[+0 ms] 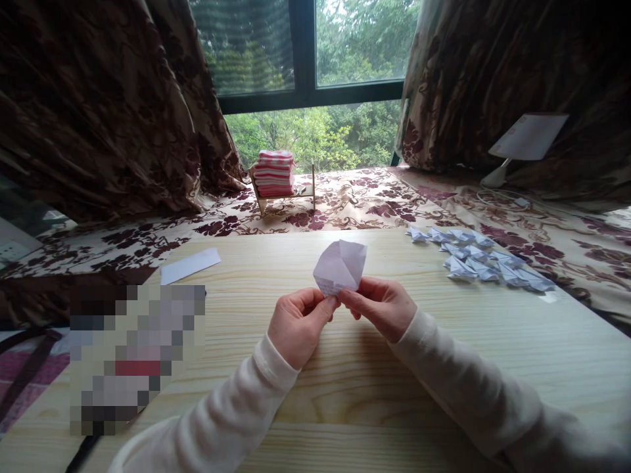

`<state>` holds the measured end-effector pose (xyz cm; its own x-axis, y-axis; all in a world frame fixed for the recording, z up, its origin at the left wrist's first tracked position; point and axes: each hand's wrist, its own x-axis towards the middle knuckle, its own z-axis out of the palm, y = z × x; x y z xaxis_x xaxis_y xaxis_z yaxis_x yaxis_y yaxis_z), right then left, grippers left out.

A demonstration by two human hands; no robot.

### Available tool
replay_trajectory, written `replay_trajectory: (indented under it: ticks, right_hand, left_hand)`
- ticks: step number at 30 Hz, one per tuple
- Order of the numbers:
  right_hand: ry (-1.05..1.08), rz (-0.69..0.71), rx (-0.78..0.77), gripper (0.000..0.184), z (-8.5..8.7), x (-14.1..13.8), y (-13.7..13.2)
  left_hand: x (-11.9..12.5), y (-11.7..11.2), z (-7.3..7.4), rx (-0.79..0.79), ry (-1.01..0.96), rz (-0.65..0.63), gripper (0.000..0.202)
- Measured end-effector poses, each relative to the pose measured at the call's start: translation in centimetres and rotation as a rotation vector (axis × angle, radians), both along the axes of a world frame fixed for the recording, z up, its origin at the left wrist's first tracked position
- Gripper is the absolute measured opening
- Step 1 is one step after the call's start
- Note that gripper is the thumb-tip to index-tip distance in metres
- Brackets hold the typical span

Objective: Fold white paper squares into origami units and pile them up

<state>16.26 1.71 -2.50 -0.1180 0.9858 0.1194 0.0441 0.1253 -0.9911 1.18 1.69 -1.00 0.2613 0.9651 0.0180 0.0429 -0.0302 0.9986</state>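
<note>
Both hands pinch the lower edge of a folded white paper point(341, 264), raised over the middle of the wooden table point(236, 368). Creases run across its face, and faint marks like print show near the bottom. My left hand point(300, 323) grips it at the lower left, thumb on the near side. Close beside it, my right hand point(384, 303) pinches the lower right, its thumb almost meeting the left one. Some fingertips are hidden behind the paper. Several small folded white paper pieces point(478, 259) lie in rows at the table's far right.
A flat white paper strip point(191, 266) lies at the far left of the table, above a pixelated patch. Behind the table, a small stand point(288, 196) holds folded pink-and-white cloths point(274, 173) on the floral cloth. A lamp point(530, 136) stands at the back right.
</note>
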Motion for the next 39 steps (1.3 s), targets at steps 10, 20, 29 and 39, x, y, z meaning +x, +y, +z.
replay_trajectory:
  ticks: [10,20,29,39]
  right_hand:
    - [-0.052,-0.043,-0.029,0.038,-0.6,0.6,0.6]
    - [0.028,-0.145,-0.154,0.044,0.0,2.4,0.6]
    - [0.013,0.026,-0.08,0.037,0.0,0.5,0.0]
    - [0.006,0.071,-0.096,0.033,-0.2,0.1,-0.6]
  left_hand:
    - [-0.1,0.0,-0.4,-0.042,0.041,0.009,0.023]
    - [-1.2,0.3,-0.1,-0.085,-0.016,0.121,0.02]
    - [-0.7,-0.2,0.5,-0.098,0.06,-0.042,0.023]
    - [-1.0,0.3,-0.2,-0.032,0.039,0.064,0.023]
